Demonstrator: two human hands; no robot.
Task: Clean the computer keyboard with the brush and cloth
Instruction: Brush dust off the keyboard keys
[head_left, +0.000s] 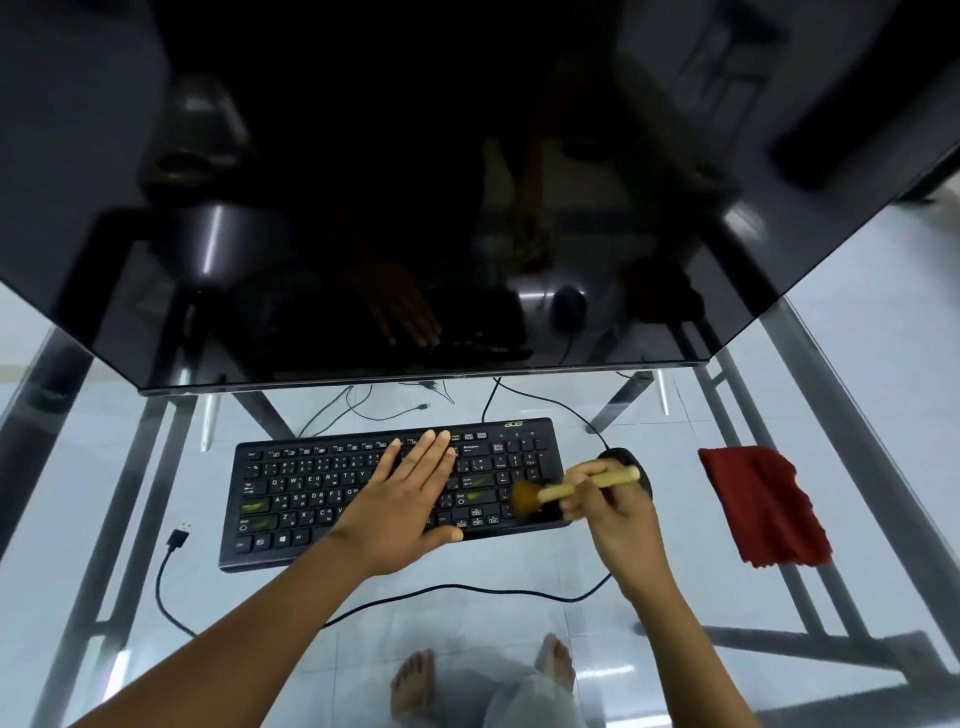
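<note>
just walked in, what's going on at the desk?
A person is brushing a black keyboard on a glass desk. The left hand lies flat on the keys, steadying it. The right hand holds a wooden brush, bristles on the numpad end. The red cloth lies unused to the right, apart from the keyboard. A mouse sits partly hidden behind the right hand.

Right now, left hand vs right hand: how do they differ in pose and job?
The left hand lies flat, fingers spread, palm down on the middle of the keyboard; the right hand is curled shut around the brush. The left holds no tool, while the right sets the bristles on the keyboard's right end. The left covers keys; the right sits mostly off its edge, over the mouse. Both are bare.
</note>
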